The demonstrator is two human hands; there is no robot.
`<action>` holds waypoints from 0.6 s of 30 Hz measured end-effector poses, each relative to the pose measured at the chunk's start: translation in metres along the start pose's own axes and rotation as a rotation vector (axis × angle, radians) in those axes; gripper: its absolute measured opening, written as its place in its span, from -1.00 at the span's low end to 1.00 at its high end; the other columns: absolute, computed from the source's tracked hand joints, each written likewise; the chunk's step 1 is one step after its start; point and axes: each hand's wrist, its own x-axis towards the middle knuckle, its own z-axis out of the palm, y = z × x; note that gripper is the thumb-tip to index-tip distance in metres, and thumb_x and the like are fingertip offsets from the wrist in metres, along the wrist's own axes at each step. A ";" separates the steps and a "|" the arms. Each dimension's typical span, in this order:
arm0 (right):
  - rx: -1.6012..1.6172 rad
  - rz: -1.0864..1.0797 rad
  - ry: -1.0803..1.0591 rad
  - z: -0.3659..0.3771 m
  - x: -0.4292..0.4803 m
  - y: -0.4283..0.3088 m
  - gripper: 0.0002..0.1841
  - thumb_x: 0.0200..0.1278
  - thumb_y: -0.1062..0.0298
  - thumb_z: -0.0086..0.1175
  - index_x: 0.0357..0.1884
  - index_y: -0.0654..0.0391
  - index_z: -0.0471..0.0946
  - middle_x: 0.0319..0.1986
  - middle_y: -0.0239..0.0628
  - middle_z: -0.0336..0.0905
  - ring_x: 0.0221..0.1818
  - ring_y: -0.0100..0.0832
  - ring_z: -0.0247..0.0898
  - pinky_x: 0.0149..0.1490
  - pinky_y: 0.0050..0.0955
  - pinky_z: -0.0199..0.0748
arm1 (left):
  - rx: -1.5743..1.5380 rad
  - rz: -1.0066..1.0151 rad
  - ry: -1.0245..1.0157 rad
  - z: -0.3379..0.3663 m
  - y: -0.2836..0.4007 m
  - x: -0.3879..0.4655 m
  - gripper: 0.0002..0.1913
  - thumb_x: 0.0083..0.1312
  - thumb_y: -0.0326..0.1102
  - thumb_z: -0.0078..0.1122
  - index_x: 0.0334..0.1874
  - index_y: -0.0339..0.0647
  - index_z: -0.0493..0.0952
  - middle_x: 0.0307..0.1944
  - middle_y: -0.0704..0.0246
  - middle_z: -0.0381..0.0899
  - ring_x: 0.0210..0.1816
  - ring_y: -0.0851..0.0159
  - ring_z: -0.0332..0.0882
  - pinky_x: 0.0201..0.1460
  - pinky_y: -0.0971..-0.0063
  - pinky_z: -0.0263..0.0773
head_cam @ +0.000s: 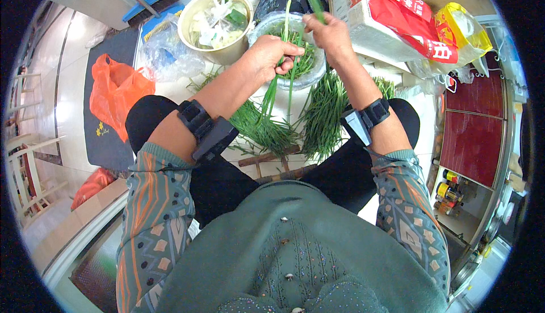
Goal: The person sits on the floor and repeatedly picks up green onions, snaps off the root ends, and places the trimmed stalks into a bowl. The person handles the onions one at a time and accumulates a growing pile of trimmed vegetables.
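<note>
My left hand is closed around a few green garlic chives, pale stems up and leaves hanging down. Beside it, my right hand grips some green blades, blurred above the fingers. Both hands are over a basin lined with clear plastic, which holds loose chive trimmings. On the floor between my knees lie two heaps: one pile of chives on the left and a thicker bundle of chives on the right.
A cream bucket with bagged scraps stands left of the basin, near a blue brush. An orange plastic bag lies on a dark mat. To the right stand a white box, a red bag and dark red cabinets.
</note>
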 end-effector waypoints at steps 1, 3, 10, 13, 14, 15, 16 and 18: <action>-0.022 -0.025 0.083 -0.003 0.004 -0.001 -0.76 0.03 0.22 0.22 -0.56 0.17 0.52 -0.72 -0.50 0.34 -0.72 -0.67 0.08 -0.62 -0.56 -0.01 | 0.020 -0.014 -0.001 0.000 0.000 -0.001 -0.90 0.09 -0.55 0.19 -0.45 -0.37 0.43 -0.68 0.35 0.33 -0.75 0.44 0.23 -0.79 0.62 -0.02; 0.146 0.089 -0.004 -0.016 0.011 -0.004 -0.80 0.03 0.25 0.20 -0.48 0.17 0.51 -0.71 -0.48 0.37 -0.72 -0.66 0.10 -0.63 -0.56 0.01 | 0.015 -0.044 -0.021 -0.001 -0.001 -0.004 -0.90 0.08 -0.55 0.19 -0.46 -0.37 0.43 -0.69 0.35 0.32 -0.76 0.44 0.22 -0.79 0.62 -0.03; -0.076 0.147 -0.184 -0.003 0.001 0.010 -0.76 0.03 0.30 0.22 -0.29 0.21 0.54 -0.69 -0.52 0.32 -0.73 -0.67 0.05 -0.64 -0.58 -0.03 | 0.019 -0.043 0.021 -0.011 0.002 -0.005 -0.89 0.10 -0.49 0.21 -0.42 -0.36 0.46 -0.60 0.37 0.40 -0.75 0.46 0.22 -0.79 0.62 -0.01; 0.072 0.254 -0.195 -0.001 -0.001 0.004 -0.78 0.04 0.29 0.24 -0.34 0.17 0.51 -0.66 -0.50 0.35 -0.75 -0.70 0.01 -0.67 -0.63 -0.08 | 0.021 -0.042 0.050 -0.013 0.000 -0.003 -0.89 0.09 -0.50 0.22 -0.41 -0.36 0.46 -0.60 0.37 0.39 -0.75 0.46 0.22 -0.79 0.62 -0.02; 0.146 0.269 -0.188 -0.001 -0.002 0.002 -0.80 0.06 0.29 0.23 -0.36 0.16 0.49 -0.63 -0.49 0.37 -0.75 -0.72 0.00 -0.68 -0.67 -0.11 | 0.028 -0.041 0.053 -0.014 -0.001 -0.003 -0.88 0.09 -0.50 0.22 -0.40 -0.35 0.46 -0.60 0.37 0.39 -0.75 0.46 0.22 -0.79 0.63 -0.02; 0.207 0.291 -0.167 0.000 -0.005 0.000 -0.81 0.08 0.29 0.22 -0.38 0.15 0.47 -0.60 -0.48 0.40 -0.75 -0.74 -0.02 -0.68 -0.70 -0.13 | 0.025 -0.045 0.057 -0.014 -0.002 -0.002 -0.88 0.09 -0.50 0.22 -0.40 -0.35 0.46 -0.60 0.37 0.39 -0.75 0.46 0.22 -0.79 0.63 -0.02; 0.260 0.317 -0.211 0.000 -0.008 -0.002 -0.82 0.08 0.29 0.22 -0.40 0.14 0.47 -0.60 -0.49 0.39 -0.76 -0.74 -0.02 -0.69 -0.70 -0.13 | 0.026 -0.048 0.058 -0.013 -0.002 -0.001 -0.88 0.09 -0.50 0.22 -0.40 -0.35 0.46 -0.60 0.37 0.39 -0.75 0.47 0.23 -0.79 0.63 -0.02; 0.356 0.364 -0.293 0.001 -0.015 -0.002 -0.82 0.09 0.29 0.22 -0.45 0.12 0.45 -0.61 -0.50 0.39 -0.77 -0.75 -0.01 -0.70 -0.70 -0.13 | 0.038 -0.050 0.043 -0.012 -0.005 0.000 -0.87 0.09 -0.49 0.23 -0.38 -0.36 0.46 -0.58 0.35 0.41 -0.74 0.47 0.24 -0.79 0.63 -0.02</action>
